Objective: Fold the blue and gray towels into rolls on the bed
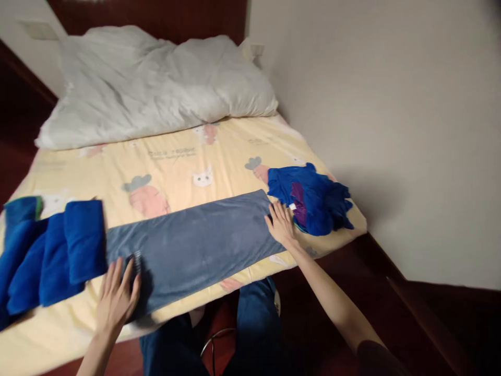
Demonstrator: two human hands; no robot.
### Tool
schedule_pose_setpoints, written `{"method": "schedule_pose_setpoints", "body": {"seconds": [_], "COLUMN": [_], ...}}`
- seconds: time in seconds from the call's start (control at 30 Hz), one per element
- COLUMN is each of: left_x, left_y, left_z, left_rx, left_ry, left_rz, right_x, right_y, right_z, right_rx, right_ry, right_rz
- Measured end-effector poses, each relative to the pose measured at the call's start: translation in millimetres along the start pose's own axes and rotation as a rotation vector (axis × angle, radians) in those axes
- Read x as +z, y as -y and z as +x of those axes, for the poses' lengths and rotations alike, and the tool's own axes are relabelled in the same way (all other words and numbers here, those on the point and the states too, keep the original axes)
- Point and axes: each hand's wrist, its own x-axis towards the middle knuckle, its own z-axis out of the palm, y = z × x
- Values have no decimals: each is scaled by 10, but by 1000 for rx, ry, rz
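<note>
We look forward and down on a yellow bedsheet (230,156) printed with pink carrots and white animal faces. Across its near part lies a long, rectangular, grey-blue cloth of soft fabric (207,235), spread nearly flat and set slightly aslant, its right end farther from us than its left. At the left end we see the left hand (117,292), palm down, fingers extended and a little spread; it rests at the cloth's edge with nothing visibly gripped, though we cannot tell whether any fabric is caught beneath the palm. Just beside its thumb we note a small, pale, striped patch (136,259) on the cloth. At the right end we find the right hand (281,223), likewise palm down, its fingers straight and slightly parted, pressed upon the cloth and closed around nothing.

To the left of the grey-blue cloth we observe a row of overlapping, folded, bright blue cloths (84,240), the nearest of them just beside its left end. Beyond the right hand sits a crumpled heap of blue fabric (323,201) with a purple patch (299,201). At the far end of the bed we see a bulky, rumpled white bedding piece (156,89), and below, dark blue trousers (258,313).
</note>
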Motion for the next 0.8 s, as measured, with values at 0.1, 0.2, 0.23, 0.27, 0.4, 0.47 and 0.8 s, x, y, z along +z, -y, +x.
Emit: {"method": "schedule_pose_setpoints", "body": {"seconds": [0.1,0.2,0.23,0.27,0.4,0.47,0.8], "left_x": [111,267,313,353,451,466,446], "left_y": [58,338,431,509,662,678,680], "left_z": [641,1125,1228,1304,1444,1466,1452], "left_rx": [9,-90,-119,-141,-184,-189,-163], "left_ry": [5,15,10,4,-22,-25,-7], "left_rz": [15,8,-1,-14,-71,-84,-73], "right_x": [149,382,447,498,591,607,516], "right_y": [130,130,103,68,-67,-120,-462], "right_z": [537,888,946,980,1020,1064,1675], "right_rx": [-38,-33,-25,-21,-46,-48,-33], "right_ry": [95,166,156,138,103,104,51], "right_rz": [24,-6,-22,-37,-63,-45,246]}}
